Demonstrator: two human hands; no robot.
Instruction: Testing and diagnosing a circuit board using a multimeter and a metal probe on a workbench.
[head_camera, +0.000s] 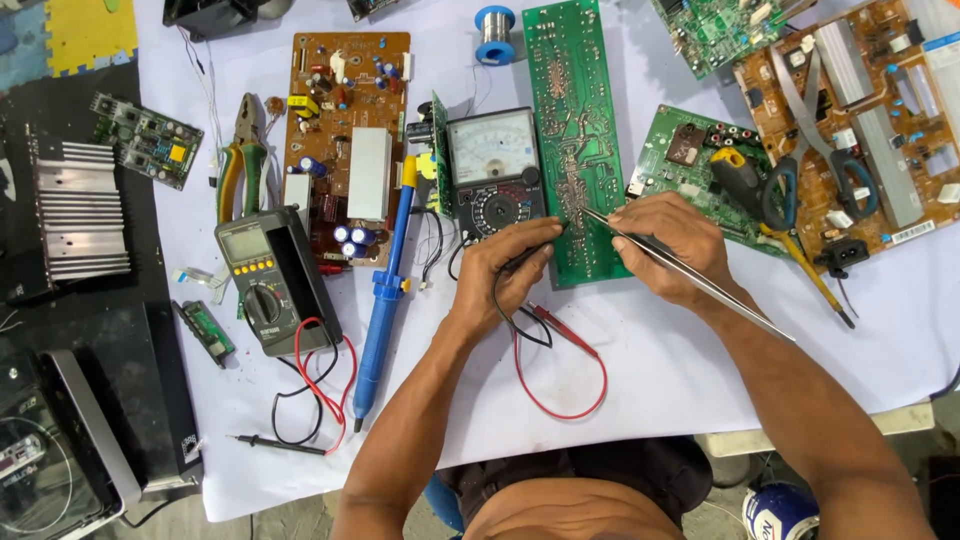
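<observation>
A: Where is the long green circuit board (568, 140)?

B: Flat on the white cloth (660, 370), beside the analogue meter (494, 170). The left hand (505, 268) pinches a black probe against its lower edge, tip hidden by fingers.

A: And the right hand (665, 245)?

B: Closed round thin metal tweezers (690, 275), points touching the board; what they touch is too small to tell.
</observation>
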